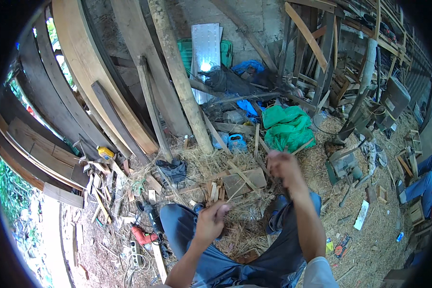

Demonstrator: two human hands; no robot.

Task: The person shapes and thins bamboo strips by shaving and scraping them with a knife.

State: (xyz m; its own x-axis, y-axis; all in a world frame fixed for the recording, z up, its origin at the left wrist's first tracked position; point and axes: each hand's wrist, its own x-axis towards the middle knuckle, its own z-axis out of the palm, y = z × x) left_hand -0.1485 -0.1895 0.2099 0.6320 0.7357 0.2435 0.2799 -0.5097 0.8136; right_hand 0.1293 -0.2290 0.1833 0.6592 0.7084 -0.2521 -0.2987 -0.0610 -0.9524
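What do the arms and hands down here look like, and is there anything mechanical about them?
Nothing mechanical: they are a person's. The left hand and right hand are ungloved, the right blurred. The left forearm and right forearm are bare where they show, with no watch, cable or marking visible. A pale bluish-grey sleeve covers the right arm higher up.

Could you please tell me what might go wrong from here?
1. The power strip and red drill lie among loose wood shavings, so a spark could perhaps set them alight.
2. The tall pale plank seems to be leaning, so a knock might make it slide.
3. Both the left hand and right hand are bare near rough scrap wood, so splinters are possible.
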